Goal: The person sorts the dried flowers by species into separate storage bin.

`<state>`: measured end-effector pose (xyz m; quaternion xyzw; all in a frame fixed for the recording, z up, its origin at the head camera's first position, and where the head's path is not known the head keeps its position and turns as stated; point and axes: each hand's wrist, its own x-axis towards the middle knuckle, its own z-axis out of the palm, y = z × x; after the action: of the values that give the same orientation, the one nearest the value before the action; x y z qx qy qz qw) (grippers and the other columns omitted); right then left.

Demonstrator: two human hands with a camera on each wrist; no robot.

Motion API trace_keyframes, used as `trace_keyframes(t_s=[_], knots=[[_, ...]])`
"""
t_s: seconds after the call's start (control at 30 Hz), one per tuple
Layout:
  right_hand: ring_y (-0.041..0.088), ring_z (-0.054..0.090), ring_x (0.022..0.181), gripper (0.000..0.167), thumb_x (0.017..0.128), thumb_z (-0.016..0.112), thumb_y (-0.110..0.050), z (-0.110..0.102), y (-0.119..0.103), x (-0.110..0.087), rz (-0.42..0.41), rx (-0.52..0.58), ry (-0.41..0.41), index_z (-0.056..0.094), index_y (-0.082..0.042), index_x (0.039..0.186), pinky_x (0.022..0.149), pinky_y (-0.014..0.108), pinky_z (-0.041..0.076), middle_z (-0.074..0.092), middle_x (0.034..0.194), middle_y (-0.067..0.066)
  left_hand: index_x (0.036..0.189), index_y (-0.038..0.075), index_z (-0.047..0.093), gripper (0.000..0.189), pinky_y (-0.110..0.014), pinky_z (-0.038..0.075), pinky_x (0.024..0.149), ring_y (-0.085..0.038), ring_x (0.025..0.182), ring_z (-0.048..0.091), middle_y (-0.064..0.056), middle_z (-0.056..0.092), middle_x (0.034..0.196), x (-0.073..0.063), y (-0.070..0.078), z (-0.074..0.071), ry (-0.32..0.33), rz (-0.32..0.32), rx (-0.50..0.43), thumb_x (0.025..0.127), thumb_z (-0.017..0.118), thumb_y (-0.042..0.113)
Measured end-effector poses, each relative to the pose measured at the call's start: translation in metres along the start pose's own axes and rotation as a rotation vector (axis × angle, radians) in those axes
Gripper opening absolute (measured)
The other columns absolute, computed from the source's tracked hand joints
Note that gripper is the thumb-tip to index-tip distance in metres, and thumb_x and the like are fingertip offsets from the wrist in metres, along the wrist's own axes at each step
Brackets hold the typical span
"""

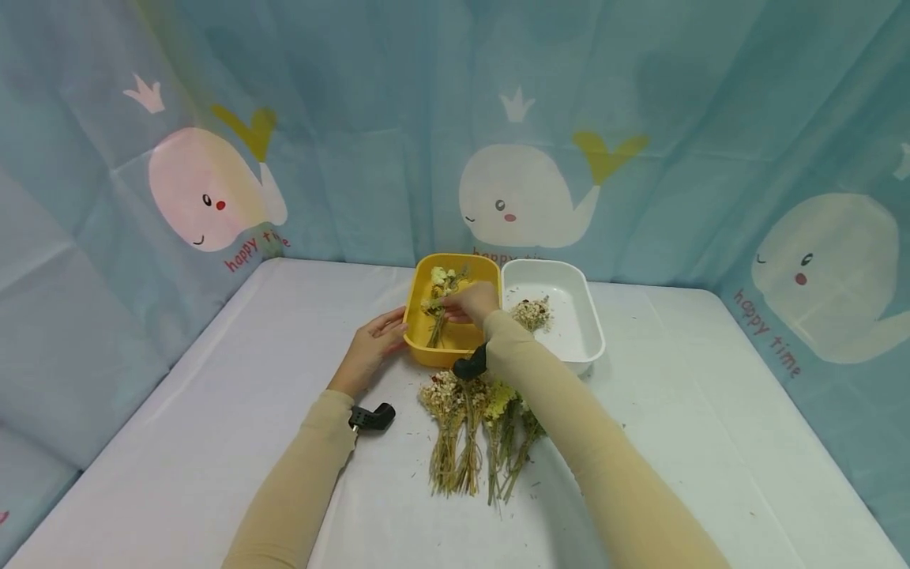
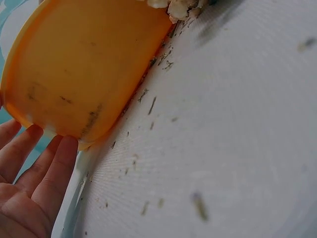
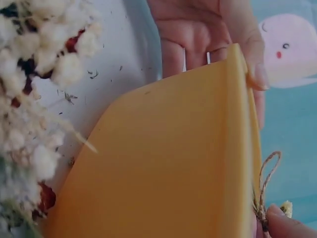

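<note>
My left hand (image 1: pixel 373 344), straight-fingered, touches one yellow bin (image 1: pixel 435 357); my right hand (image 1: pixel 472 303) pinches one tied flower bunch (image 1: pixel 432 306).

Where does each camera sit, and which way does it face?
Head: on the head, facing forward and down at yellow bin and white bin; left hand, right hand and both sleeves show.
Left wrist: on that wrist, facing the yellow bin and table; part of left hand shows.
Right wrist: on that wrist, facing the yellow bin; parts of both hands show.
Wrist views share the yellow bin and left hand.
</note>
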<state>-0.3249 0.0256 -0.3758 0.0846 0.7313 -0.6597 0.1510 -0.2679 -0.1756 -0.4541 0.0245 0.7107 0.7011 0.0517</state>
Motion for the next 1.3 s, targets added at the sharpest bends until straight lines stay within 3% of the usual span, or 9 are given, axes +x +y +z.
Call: trace_keyframes(t_s=[0.17, 0.3, 0.47, 0.8, 0.93, 1.13, 1.3], knots=[[0.014, 0.069, 0.055, 0.013, 0.086, 0.076, -0.004, -0.001, 0.007, 0.006, 0.012, -0.015, 0.015, 0.076, 0.004, 0.096, 0.074, 0.034, 0.065, 0.077, 0.086, 0.019, 0.151, 0.012, 0.044, 0.052, -0.032, 0.049, 0.11, -0.021, 0.143, 0.045, -0.009, 0.045, 0.155, 0.001, -0.002, 0.001, -0.004, -0.009, 0.001, 0.102, 0.057, 0.023], [0.012, 0.068, 0.054, 0.018, 0.086, 0.076, -0.003, -0.001, 0.01, 0.005, 0.009, -0.018, 0.035, 0.074, 0.005, 0.102, 0.077, 0.035, 0.065, 0.076, 0.096, 0.022, 0.152, 0.012, 0.043, 0.051, -0.036, 0.047, 0.112, -0.023, 0.144, 0.043, -0.01, 0.044, 0.156, 0.001, -0.002, 0.001, -0.01, 0.003, -0.003, 0.103, 0.056, 0.022], [0.012, 0.066, 0.052, 0.025, 0.087, 0.073, 0.0, 0.0, 0.013, 0.005, 0.031, -0.011, 0.021, 0.071, 0.01, 0.111, 0.073, 0.035, 0.065, 0.072, 0.108, 0.026, 0.151, 0.012, 0.043, 0.052, -0.031, 0.05, 0.109, -0.022, 0.143, 0.045, -0.01, 0.045, 0.155, 0.001, -0.002, 0.0, -0.003, 0.006, -0.001, 0.102, 0.057, 0.023], [0.014, 0.064, 0.05, 0.026, 0.085, 0.075, 0.002, 0.001, 0.018, 0.008, 0.044, -0.041, 0.02, 0.071, 0.011, 0.11, 0.056, 0.028, 0.062, 0.075, 0.097, 0.024, 0.151, 0.013, 0.043, 0.053, -0.028, 0.051, 0.107, -0.021, 0.143, 0.045, -0.009, 0.045, 0.155, 0.001, -0.005, -0.001, 0.002, 0.002, 0.006, 0.102, 0.058, 0.025], [0.015, 0.065, 0.05, 0.022, 0.085, 0.075, 0.003, 0.002, 0.021, 0.013, 0.068, -0.057, 0.032, 0.072, 0.01, 0.105, 0.058, 0.029, 0.063, 0.076, 0.084, 0.019, 0.152, 0.013, 0.042, 0.053, -0.028, 0.051, 0.107, -0.021, 0.143, 0.045, -0.009, 0.044, 0.156, 0.001, -0.004, -0.001, 0.0, 0.001, 0.0, 0.102, 0.058, 0.025], [0.015, 0.065, 0.053, 0.023, 0.087, 0.073, 0.001, 0.002, 0.022, 0.007, 0.06, -0.1, 0.033, 0.072, 0.009, 0.108, 0.075, 0.037, 0.065, 0.074, 0.104, 0.024, 0.153, 0.01, 0.04, 0.054, -0.026, 0.051, 0.106, -0.023, 0.145, 0.042, -0.011, 0.041, 0.157, 0.001, -0.003, 0.0, -0.016, -0.008, -0.032, 0.103, 0.056, 0.022], [0.02, 0.07, 0.06, 0.023, 0.086, 0.074, 0.001, 0.001, 0.016, 0.003, 0.05, -0.112, 0.066, 0.072, 0.009, 0.108, 0.082, 0.039, 0.064, 0.074, 0.105, 0.023, 0.153, 0.009, 0.04, 0.054, -0.028, 0.05, 0.108, -0.024, 0.145, 0.041, -0.012, 0.041, 0.157, 0.002, -0.003, 0.0, -0.027, 0.004, -0.03, 0.102, 0.057, 0.022]])
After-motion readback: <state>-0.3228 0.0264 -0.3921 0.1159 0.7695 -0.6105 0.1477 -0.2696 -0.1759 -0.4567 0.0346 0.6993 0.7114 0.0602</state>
